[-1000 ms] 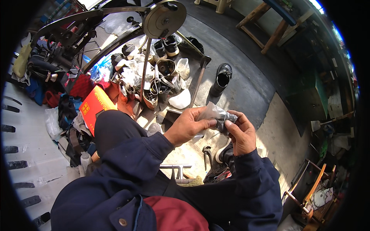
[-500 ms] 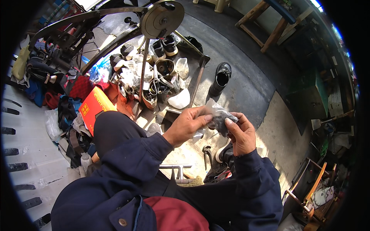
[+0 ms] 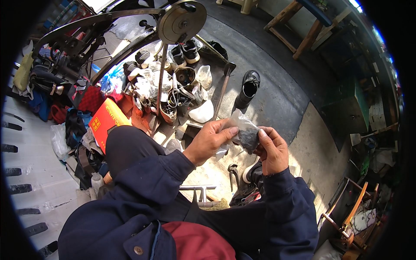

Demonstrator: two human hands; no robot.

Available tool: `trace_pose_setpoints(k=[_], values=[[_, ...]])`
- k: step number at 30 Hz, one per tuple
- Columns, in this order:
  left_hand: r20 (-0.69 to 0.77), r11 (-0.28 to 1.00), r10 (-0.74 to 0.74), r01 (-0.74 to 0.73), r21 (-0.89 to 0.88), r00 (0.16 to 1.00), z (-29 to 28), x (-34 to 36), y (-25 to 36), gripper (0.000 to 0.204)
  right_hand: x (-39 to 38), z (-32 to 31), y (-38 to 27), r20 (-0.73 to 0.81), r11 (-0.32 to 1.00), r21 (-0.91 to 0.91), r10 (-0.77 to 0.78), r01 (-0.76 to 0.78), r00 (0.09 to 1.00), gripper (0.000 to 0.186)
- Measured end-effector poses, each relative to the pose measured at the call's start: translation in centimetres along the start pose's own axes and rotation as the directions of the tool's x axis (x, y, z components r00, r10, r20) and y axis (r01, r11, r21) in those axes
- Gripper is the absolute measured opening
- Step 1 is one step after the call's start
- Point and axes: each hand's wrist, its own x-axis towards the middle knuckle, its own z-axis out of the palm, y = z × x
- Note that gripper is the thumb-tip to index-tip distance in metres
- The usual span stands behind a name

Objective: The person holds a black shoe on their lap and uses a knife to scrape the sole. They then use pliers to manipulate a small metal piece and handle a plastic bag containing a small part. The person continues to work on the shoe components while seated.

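Between my hands, above my lap, is a small clear plastic bag with dark contents gathered in its lower part; I cannot make out what they are. My left hand pinches the bag's left side between thumb and fingers. On the other side, my right hand grips the bag's edge beside the dark contents, thumb on top. Below the hands, a pair of pincers stands by a metal frame. A black shoe rests on the floor mat beyond my hands.
A metal machine with a round wheel rises at the far left. Under it lies a heap of shoes and plastic bags. A red-orange box leans by my left knee. Wooden stool legs stand far right, a green cabinet at right.
The bag has turned slightly in my hands, and more of its dark contents now shows. My right thumb has shifted upward along its edge. My left hand has barely moved.
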Motion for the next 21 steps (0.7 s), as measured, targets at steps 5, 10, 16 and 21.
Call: trace_pose_setpoints(k=[5,10,16,21], values=[[0.012,0.998,0.014,-0.014,-0.054,1.000,-0.13,0.02,-0.03,0.031,-0.08,0.01,0.01,0.019,0.999,-0.019,-0.031,0.032,0.999,0.022],[0.004,0.996,0.022,-0.022,-0.082,1.000,-0.22,0.15,0.04,0.032,-0.08,0.03,-0.09,0.037,0.999,0.011,-0.032,0.032,0.999,0.026],[-0.033,0.997,0.020,-0.023,-0.074,0.999,-0.24,0.08,0.04,0.030,-0.28,0.26,-0.51,0.046,1.000,-0.006,-0.012,0.012,0.999,0.033],[-0.028,0.996,0.025,-0.028,-0.083,0.999,-0.27,0.16,0.00,0.029,-0.20,0.27,-0.24,0.036,0.999,-0.023,-0.024,0.025,0.999,0.039]])
